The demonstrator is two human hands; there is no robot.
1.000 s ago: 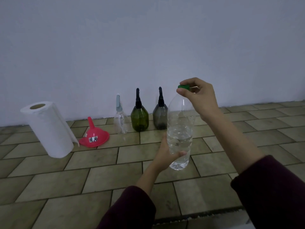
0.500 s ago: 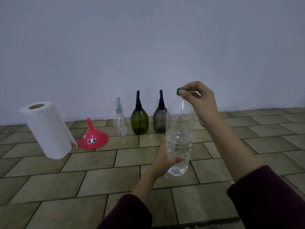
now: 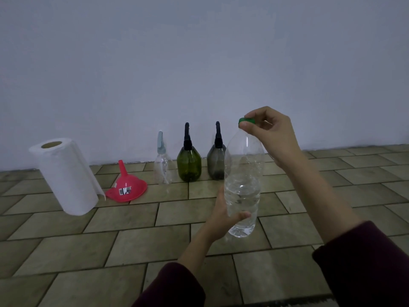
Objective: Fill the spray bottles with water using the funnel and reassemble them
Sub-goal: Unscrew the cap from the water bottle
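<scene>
— Two hands on one thing, nearest us: the left hand [image 3: 223,214] wraps the lower body of the clear, ribbed plastic water bottle [image 3: 243,185], thumb curled across the front, holding it upright above the tiled floor [image 3: 88,240].

— And the right hand [image 3: 269,134]?

— Fingertips pinched round the small green screw cap [image 3: 246,121] at the neck. I'd say the cap is being unscrewed, so this is the very start; nothing has been poured.

— How full is the bottle?

— Roughly half, thin walls, easy to dent under a squeeze.

— What comes next, you reckon?

— Cap off, then a spray head off and the funnel seated spout-down.

— Where are those?

— Farther back, along the floor's far edge by the wall: a red plastic funnel [image 3: 127,188] lying mouth-down, spout up, then a slim clear spray bottle with a pale trigger [image 3: 162,165], a bulbous green translucent spray bottle [image 3: 189,163] and a smoky grey one [image 3: 215,161], all standing upright, heads on.

— And towards the left edge?

— A white paper towel roll [image 3: 66,176], upright, soft, one sheet hanging loose.
</scene>
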